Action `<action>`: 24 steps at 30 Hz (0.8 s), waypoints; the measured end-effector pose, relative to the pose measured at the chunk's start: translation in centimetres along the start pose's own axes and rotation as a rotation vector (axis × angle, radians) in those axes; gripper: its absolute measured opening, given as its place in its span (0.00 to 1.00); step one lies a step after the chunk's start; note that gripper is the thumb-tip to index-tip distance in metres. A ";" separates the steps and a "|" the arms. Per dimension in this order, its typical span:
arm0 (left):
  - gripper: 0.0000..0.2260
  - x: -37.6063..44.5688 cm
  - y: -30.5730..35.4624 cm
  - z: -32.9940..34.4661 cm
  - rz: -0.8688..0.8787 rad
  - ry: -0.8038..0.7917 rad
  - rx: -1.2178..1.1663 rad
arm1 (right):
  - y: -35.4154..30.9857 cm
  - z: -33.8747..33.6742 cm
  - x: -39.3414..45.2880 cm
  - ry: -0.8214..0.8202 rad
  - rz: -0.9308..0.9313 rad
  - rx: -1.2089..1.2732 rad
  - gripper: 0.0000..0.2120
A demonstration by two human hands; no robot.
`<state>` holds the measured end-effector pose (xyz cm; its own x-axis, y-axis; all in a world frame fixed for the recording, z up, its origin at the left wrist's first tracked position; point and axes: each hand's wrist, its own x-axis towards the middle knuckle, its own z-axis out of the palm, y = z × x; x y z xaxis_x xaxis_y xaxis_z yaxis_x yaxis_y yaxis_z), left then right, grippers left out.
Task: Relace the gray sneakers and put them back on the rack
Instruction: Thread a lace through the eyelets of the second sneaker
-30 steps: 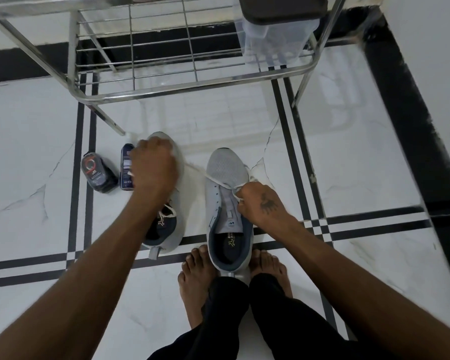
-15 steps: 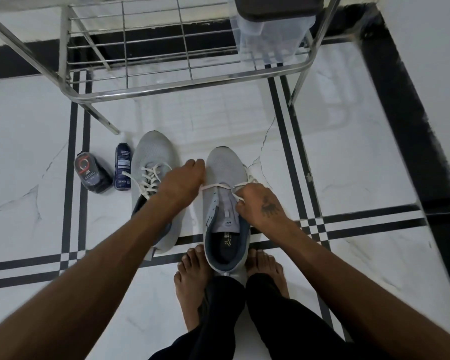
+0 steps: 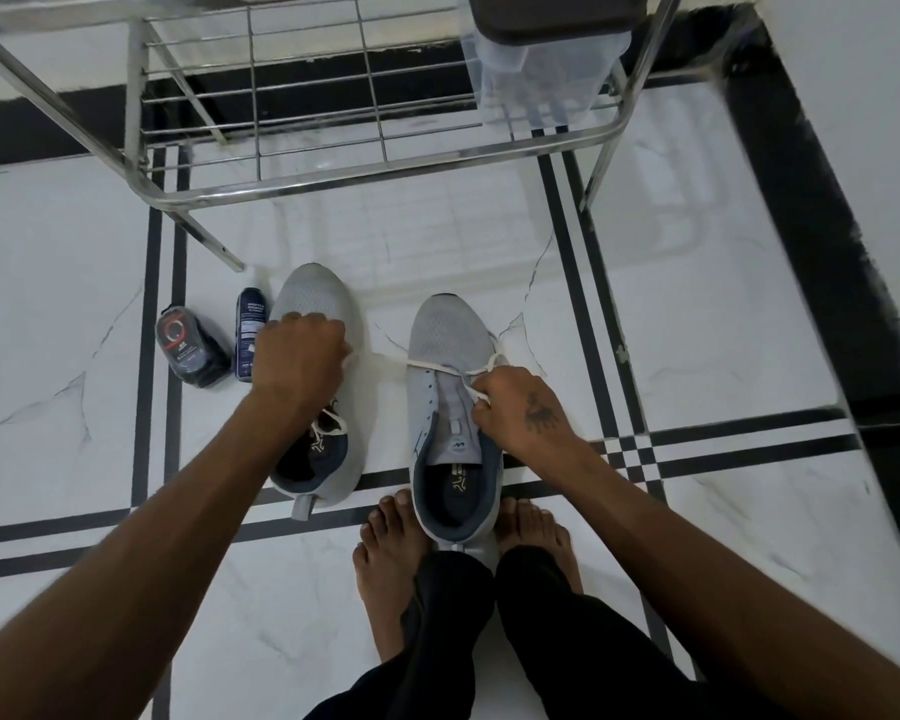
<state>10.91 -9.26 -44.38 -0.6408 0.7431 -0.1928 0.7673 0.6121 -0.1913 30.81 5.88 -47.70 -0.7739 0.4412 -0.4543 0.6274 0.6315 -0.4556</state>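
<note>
Gray sneakers (image 3: pixel 450 350) — navy collars, white lace (image 3: pixel 432 365). White marbled floor (image 3: pixel 697 304), black stripes — silver rack (image 3: pixel 333 168).

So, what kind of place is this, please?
Probably a home entryway or a corner where shoes are kept. A metal shoe rack stands on a glossy white tiled floor with black lines, two gray sneakers sit before it, and shoe-care bottles lie beside them.

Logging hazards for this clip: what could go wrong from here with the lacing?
The left hand pulls the white lace taut sideways across the right sneaker while the right hand pinches the other end; a hard tug could draw it unevenly or out of an eyelet. That pulling hand is close to the bottles and could knock them over.
</note>
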 end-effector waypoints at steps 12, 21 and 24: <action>0.12 0.5 9.0 0.5 0.157 -0.148 -0.338 | 4.9 -2.4 2.4 0.090 -0.043 0.395 0.22; 0.11 0.6 9.0 1.6 0.186 -0.155 -0.292 | 5.9 -3.2 2.5 0.030 0.140 0.682 0.05; 0.10 0.4 9.0 1.6 0.185 -0.142 -0.300 | 7.7 -3.9 1.9 0.230 0.422 1.043 0.08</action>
<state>17.50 -3.90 -47.75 -0.4712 0.8166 -0.3333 0.8300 0.5384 0.1456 33.85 14.07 -49.04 -0.4151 0.6657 -0.6201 0.5236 -0.3826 -0.7612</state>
